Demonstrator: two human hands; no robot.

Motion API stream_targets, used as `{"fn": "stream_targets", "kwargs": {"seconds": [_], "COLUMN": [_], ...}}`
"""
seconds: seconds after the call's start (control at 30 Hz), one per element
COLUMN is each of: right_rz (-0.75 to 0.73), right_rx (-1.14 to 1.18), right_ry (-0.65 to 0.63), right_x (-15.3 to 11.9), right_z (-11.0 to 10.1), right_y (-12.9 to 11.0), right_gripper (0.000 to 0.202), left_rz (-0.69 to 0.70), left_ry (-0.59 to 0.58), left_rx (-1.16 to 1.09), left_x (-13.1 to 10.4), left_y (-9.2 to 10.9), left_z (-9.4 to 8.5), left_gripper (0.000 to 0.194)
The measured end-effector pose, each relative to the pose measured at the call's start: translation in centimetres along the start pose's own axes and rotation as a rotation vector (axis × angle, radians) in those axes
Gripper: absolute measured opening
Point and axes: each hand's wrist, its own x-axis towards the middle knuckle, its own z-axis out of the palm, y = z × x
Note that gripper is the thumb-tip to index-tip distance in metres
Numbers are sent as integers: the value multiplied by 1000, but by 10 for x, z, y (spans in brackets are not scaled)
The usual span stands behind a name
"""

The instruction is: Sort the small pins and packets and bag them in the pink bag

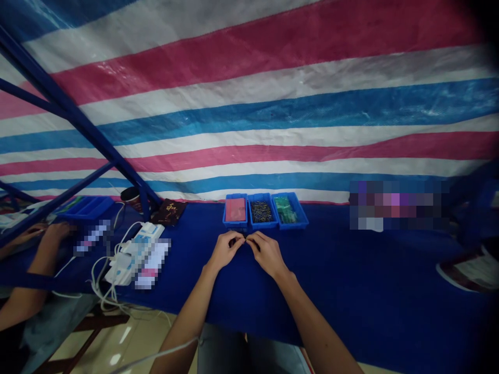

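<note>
A: Where are the two hands working?
B: The left hand [225,251] and the right hand [270,253] are meeting over the middle of the dark-blue covered counter [351,291], nearer its back edge than its front.
A: And the fingers [234,235]?
B: Both sets are pressing together at the tips, thumbs against forefingers, apparently pinching a small dark piece [245,238]; it is too tiny and dim to identify.
A: What is sitting beyond them?
B: Three blue plastic bins [293,226] are standing side by side along the back edge. The left one is holding flat pink pieces [236,210], the middle one slim dark metal pins [261,212], the right one green plastic packets [286,210].
A: Anything toward the left end?
B: A white power strip [134,254] with cables is lying there, and a co-worker's hand [58,234] is resting farther left.
</note>
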Motion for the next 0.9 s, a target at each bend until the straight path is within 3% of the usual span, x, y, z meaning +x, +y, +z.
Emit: {"fn": "stream_targets", "kwargs": {"seconds": [0.9], "right_rz": [22], "right_rx": [-217], "right_ry": [-44], "right_x": [-1], "right_z": [4], "right_y": [-1], "right_gripper": [26], "left_rz": [34], "left_ry": [-1], "left_rx": [-16], "left_x": [0], "left_y": [-1], "left_z": [1], "left_gripper": [23]}}
